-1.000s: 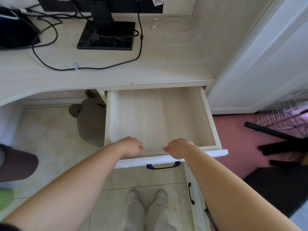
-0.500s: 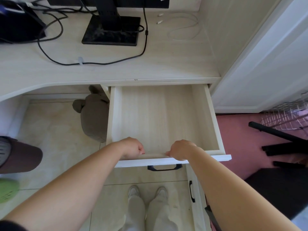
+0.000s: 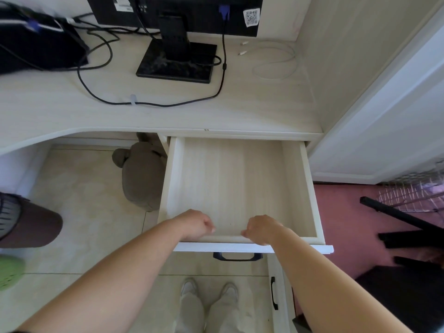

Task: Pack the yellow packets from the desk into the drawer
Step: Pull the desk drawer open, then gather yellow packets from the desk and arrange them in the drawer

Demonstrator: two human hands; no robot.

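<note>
The wooden drawer (image 3: 310, 188) under the desk (image 3: 240, 114) stands pulled out, and its bottom is bare. My left hand (image 3: 197, 224) and my right hand (image 3: 262, 228) both grip the drawer's front edge, with fingers curled over it into the drawer. A dark handle (image 3: 236, 256) shows below, between my hands. No yellow packet is in view on the desk or in the drawer.
A monitor on a black base (image 3: 175, 66) stands on the desk with black cables, a dark device (image 3: 36, 49) at the left and a white cable (image 3: 276, 66) at the right. A grey plush toy (image 3: 141, 179) lies under the desk. A wire rack (image 3: 413, 193) sits on the floor at right.
Both hands stay on the drawer's front edge. The drawer looks drawn out slightly further, and the view has tilted up, showing more of the monitor.
</note>
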